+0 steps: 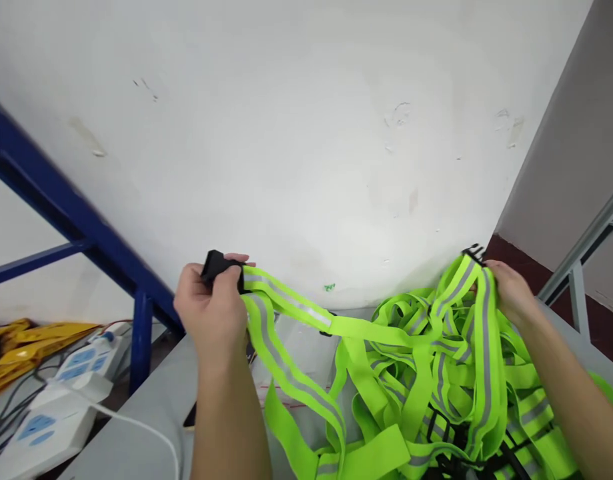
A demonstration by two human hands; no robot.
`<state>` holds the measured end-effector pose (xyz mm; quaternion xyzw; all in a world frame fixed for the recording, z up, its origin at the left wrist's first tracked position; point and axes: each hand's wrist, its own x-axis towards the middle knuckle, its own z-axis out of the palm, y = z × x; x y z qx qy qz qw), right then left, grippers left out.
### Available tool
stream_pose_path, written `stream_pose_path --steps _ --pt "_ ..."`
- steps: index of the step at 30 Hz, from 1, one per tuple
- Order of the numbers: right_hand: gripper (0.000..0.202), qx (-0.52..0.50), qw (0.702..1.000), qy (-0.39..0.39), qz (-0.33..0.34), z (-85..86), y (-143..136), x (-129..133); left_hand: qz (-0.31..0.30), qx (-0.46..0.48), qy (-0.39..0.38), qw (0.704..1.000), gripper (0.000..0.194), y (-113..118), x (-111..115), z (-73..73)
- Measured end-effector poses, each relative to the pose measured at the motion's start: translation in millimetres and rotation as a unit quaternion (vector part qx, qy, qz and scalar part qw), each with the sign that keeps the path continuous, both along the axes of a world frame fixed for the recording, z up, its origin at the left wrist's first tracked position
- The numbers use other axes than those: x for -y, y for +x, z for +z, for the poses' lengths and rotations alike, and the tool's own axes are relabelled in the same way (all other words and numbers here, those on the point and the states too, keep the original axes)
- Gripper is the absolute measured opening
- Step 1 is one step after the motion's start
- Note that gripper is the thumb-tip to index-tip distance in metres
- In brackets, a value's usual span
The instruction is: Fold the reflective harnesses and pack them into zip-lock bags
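Observation:
My left hand (213,300) is closed round a black plastic buckle (217,265) at the end of a neon-green strap (286,298) with a silver-grey reflective stripe. From that buckle a second striped length hangs down towards the pile. On the right, my right hand (511,290) grips another strap end just below a black pronged buckle (475,253); its fingertips are partly hidden behind the webbing. Between and below both hands lies a tangled heap of the same green reflective straps (386,380), with several black buckles and sliders among them.
A grey tabletop (136,427) meets a white wall (306,133). Clear plastic bags (296,347) lie under the straps. At left are a blue metal frame (81,213), white power strips (61,393) with cables, and yellow material (31,347). A grey metal frame (581,293) stands at right.

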<state>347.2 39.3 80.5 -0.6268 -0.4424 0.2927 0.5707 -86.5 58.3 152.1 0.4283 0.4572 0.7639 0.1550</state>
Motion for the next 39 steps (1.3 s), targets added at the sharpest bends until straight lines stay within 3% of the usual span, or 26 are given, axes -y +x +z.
stream_pose_path --steps 2,5,9,11,13,16,19,22,24,28,32,39 --pt "0.030 -0.063 0.997 0.023 -0.042 4.2 12.6 5.8 0.005 -0.024 -0.052 0.998 0.014 1.8 0.6 1.5" --pt "0.034 -0.117 0.992 0.024 -0.033 1.7 13.4 12.7 -0.018 -0.158 -0.168 0.973 0.026 20.4 1.6 -0.1" --pt "0.051 -0.122 0.992 0.004 0.018 -14.3 -9.9 22.9 -0.181 -0.349 -0.227 0.891 0.027 65.7 8.0 -15.3" --pt "0.058 -0.025 0.998 0.031 0.038 -23.0 -23.4 31.2 -0.234 -0.418 -0.205 0.854 0.024 86.9 14.0 -29.1" --pt "0.047 0.151 0.981 0.107 0.050 -31.6 -35.5 41.0 -0.254 -0.470 -0.175 0.827 0.022 102.6 21.9 -45.0" --pt "0.019 0.391 0.876 0.271 0.074 -45.5 -51.5 54.3 -0.298 -0.484 -0.161 0.807 0.021 116.1 37.5 -67.8" --pt "0.015 0.501 0.777 0.374 0.075 -59.8 -65.1 63.3 -0.330 -0.445 -0.166 0.816 0.024 122.7 55.4 -87.5" --pt "0.012 0.535 0.734 0.415 0.059 -71.0 -74.5 69.1 -0.311 -0.395 -0.163 0.849 0.032 126.0 69.8 -107.3" --pt "0.012 0.543 0.721 0.426 0.058 -75.9 -78.4 71.8 -0.292 -0.396 -0.137 0.860 0.039 126.6 75.0 -120.7" --pt "0.013 0.563 0.711 0.412 0.088 -80.8 -83.2 75.5 -0.263 -0.469 -0.033 0.842 0.049 126.2 76.6 -140.6" --pt "0.012 0.585 0.713 0.376 0.090 -83.3 -88.6 79.0 -0.212 -0.498 0.006 0.841 0.049 127.5 75.4 -147.0" --pt "0.017 0.611 0.706 0.349 0.075 -87.6 -99.0 82.9 -0.175 -0.488 -0.013 0.855 0.040 131.6 76.0 -153.1"
